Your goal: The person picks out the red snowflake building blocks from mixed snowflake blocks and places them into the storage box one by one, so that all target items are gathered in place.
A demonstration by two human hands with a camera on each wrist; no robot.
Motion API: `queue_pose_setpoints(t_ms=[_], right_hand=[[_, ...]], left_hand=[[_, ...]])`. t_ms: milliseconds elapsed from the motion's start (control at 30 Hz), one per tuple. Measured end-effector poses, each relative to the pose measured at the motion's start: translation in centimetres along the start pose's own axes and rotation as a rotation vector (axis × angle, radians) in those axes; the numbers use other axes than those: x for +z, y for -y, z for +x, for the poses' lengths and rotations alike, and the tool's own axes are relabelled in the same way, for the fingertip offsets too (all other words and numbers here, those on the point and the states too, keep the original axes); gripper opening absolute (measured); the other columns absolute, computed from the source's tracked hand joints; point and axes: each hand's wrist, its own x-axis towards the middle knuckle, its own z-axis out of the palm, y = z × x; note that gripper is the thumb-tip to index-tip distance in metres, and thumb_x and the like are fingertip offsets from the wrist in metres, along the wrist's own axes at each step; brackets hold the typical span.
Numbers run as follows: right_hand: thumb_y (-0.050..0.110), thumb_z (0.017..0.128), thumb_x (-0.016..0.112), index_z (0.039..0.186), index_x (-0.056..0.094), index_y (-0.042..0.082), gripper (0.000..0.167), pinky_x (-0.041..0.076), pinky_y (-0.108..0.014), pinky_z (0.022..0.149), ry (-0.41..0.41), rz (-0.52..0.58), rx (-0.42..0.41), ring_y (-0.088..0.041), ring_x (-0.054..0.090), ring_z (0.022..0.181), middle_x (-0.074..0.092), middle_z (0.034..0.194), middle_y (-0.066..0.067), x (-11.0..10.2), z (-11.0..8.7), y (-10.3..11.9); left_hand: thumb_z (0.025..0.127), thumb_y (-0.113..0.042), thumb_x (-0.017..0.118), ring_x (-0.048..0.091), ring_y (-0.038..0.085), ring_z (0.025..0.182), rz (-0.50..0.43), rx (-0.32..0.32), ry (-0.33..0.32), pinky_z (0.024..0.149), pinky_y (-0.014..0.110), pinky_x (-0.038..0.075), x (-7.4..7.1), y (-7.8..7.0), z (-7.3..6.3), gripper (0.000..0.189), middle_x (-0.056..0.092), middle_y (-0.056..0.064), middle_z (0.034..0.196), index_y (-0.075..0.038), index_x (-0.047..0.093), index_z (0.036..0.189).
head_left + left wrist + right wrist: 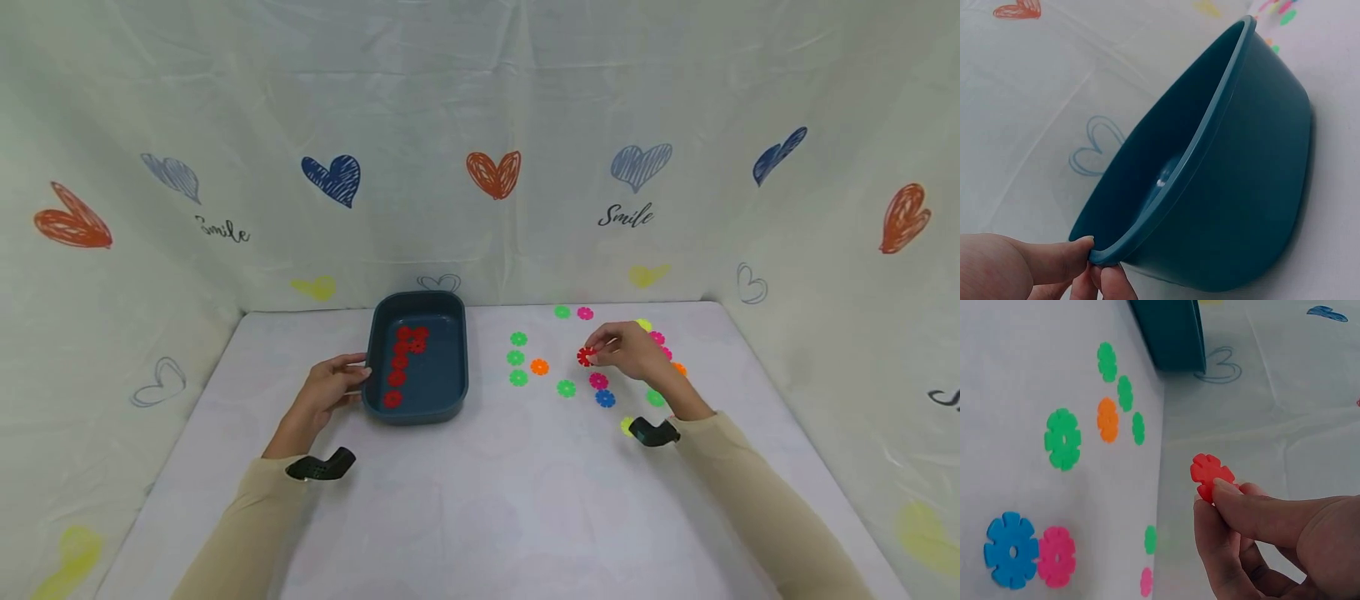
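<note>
Head view, nearest first: two beige sleeves (757, 500) reach in over a white table (480, 508), each with a small black camera (322, 465) at the wrist. A yellow disc (627, 426) lies partly hidden by the right wrist camera, with a green disc (656, 397) just beyond it.

Left hand (330, 387): narrow grip on the left side of a dark blue tub (415, 414); left wrist view shows the thumb over the rim and fingers beneath it. Tub stands on the table and contains several red discs (392, 399), most in a rough line, some overlapping at the far end.

Right hand (626, 346): thumb and fingers pinch one red disc (583, 357) by its edge, well apart from the tub; right wrist view shows it raised off the table. Below the hand, a blue disc (605, 398) lies close to a pink disc (598, 381). Between hand and tub: an orange disc (539, 367) and a column of three green discs (515, 357). Further discs lie partly behind the hand, colours mixed. Near the table's back edge, one green and one pink lie side by side.

Farthest: pale curtain (420, 100) printed with hearts (492, 173) and "Smile".
</note>
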Motion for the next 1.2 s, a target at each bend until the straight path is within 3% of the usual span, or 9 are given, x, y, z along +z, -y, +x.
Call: queue_pose_setpoints(t_ms=[167,433,967,1200], right_hand=[[0.001,0.093,0.078,0.11,0.074,-0.003,0.017,0.061,-0.037,0.083,0.019,0.019,-0.025,-0.032,0.066,0.1,0.07,0.102,-0.016,0.8,1.0,1.3],[-0.003,0.092,0.078,0.108,0.075,-0.004,0.016,0.056,-0.023,0.079,0.035,0.03,-0.1,-0.033,0.068,0.098,0.069,0.099,-0.016,2.2,2.6,3.5],[-0.004,0.093,0.077,0.107,0.075,-0.002,0.014,0.058,-0.032,0.082,0.089,0.078,-0.112,-0.03,0.067,0.095,0.07,0.1,-0.016,5.0,4.7,7.3],[-0.003,0.093,0.077,0.108,0.076,-0.002,0.015,0.057,-0.026,0.079,0.1,0.084,-0.13,-0.029,0.065,0.094,0.07,0.1,-0.015,6.2,5.7,8.8]], left_hand=[[0.106,-0.009,0.064,0.063,0.006,0.084,-0.001,-0.006,-0.008,0.073,0.023,0.057,0.0,0.0,0.1,0.054,0.06,0.008,0.119,0.003,0.047,0.155],[0.106,-0.009,0.064,0.063,0.005,0.083,-0.007,-0.004,-0.017,0.072,0.022,0.057,0.1,0.0,0.2,0.053,0.06,0.008,0.118,0.003,0.047,0.155],[0.105,-0.01,0.064,0.063,0.006,0.087,0.006,-0.016,-0.031,0.072,0.022,0.056,0.1,0.2,0.5,0.053,0.061,0.011,0.125,0.001,0.049,0.155],[0.106,-0.01,0.064,0.063,0.006,0.086,0.006,-0.018,-0.036,0.071,0.022,0.055,0.2,0.2,0.5,0.052,0.061,0.01,0.123,0.001,0.049,0.155]])
